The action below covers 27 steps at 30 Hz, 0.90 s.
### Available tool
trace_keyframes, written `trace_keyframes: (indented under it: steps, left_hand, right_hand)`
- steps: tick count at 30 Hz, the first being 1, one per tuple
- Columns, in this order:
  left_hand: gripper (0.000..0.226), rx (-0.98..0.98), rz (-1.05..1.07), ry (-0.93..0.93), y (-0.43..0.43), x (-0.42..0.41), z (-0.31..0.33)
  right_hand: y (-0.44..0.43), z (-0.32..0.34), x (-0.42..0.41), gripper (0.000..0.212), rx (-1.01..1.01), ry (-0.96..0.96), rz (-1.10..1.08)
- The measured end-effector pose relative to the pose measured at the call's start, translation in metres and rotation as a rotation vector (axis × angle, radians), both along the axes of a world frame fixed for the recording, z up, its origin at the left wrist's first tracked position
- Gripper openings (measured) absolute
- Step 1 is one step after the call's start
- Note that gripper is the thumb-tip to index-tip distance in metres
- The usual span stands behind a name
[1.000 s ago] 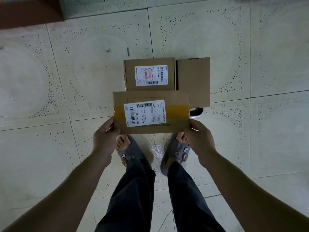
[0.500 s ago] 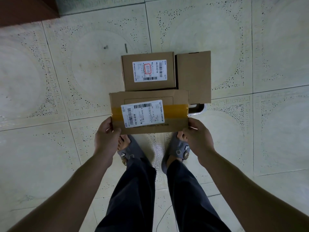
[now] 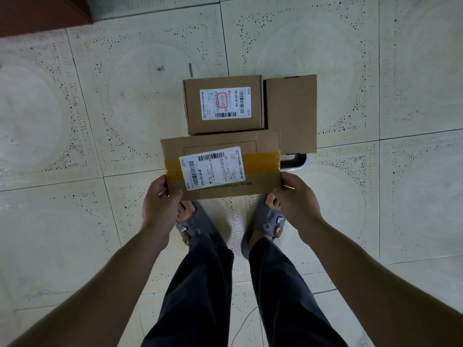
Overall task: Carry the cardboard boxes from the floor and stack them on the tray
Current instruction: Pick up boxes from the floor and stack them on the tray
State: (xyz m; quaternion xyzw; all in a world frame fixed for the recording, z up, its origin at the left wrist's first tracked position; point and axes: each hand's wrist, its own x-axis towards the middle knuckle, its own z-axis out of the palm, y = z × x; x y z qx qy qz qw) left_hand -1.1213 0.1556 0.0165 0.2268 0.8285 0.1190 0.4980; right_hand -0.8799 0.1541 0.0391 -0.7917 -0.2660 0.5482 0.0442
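I hold a flat cardboard box (image 3: 260, 144) with yellow tape and a white shipping label in both hands, above my feet. My left hand (image 3: 159, 205) grips its near-left corner, thumb on top. My right hand (image 3: 297, 200) grips its near-right corner. Beyond it a labelled cardboard box (image 3: 223, 106) and a plain cardboard box (image 3: 292, 113) lie side by side. A white tray (image 3: 295, 162) shows only as a corner under the plain box, just right of the held box.
Pale patterned floor tiles (image 3: 100, 116) surround the boxes on all sides. A dark brown piece of furniture (image 3: 40, 13) fills the top-left corner. My sandalled feet (image 3: 198, 226) stand just short of the tray.
The held box has tilted a little, its left end now lower, and sits slightly nearer the two lying boxes. Both hands keep the same grip.
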Motion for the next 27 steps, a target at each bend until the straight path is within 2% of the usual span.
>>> trace_keyframes:
  steps: [6, 10, 14, 17, 19, 23, 27]
  left_hand:
    - [0.027, 0.005, -0.055, -0.032, 0.006, 0.007, 0.009]
    - [0.029, 0.002, -0.168, 0.011, 0.013, 0.004, 0.011]
    - [0.019, -0.009, -0.161, 0.056, 0.017, 0.004, 0.011]
    - [0.046, -0.049, -0.110, 0.094, 0.019, 0.006, 0.016]
    - [0.056, -0.048, -0.094, 0.119, 0.017, 0.007, 0.027]
    - [0.044, -0.005, -0.085, 0.142, 0.007, 0.011, 0.055]
    - [0.018, 0.113, -0.117, 0.055, 0.003, 0.023, 0.103]
  right_hand:
    - [0.000, 0.000, -0.001, 0.023, 0.010, -0.010, 0.010]
    - [0.001, 0.006, -0.002, 0.027, 0.015, -0.008, 0.000]
    - [0.005, 0.013, -0.001, 0.023, 0.000, 0.001, -0.049]
    - [0.007, 0.020, 0.002, 0.014, 0.002, 0.013, -0.057]
    - [0.006, 0.029, 0.004, 0.024, 0.005, 0.017, -0.045]
    - [0.002, 0.057, 0.010, 0.032, 0.002, 0.014, -0.007]
    - [-0.002, 0.103, 0.014, 0.034, 0.022, -0.016, -0.012]
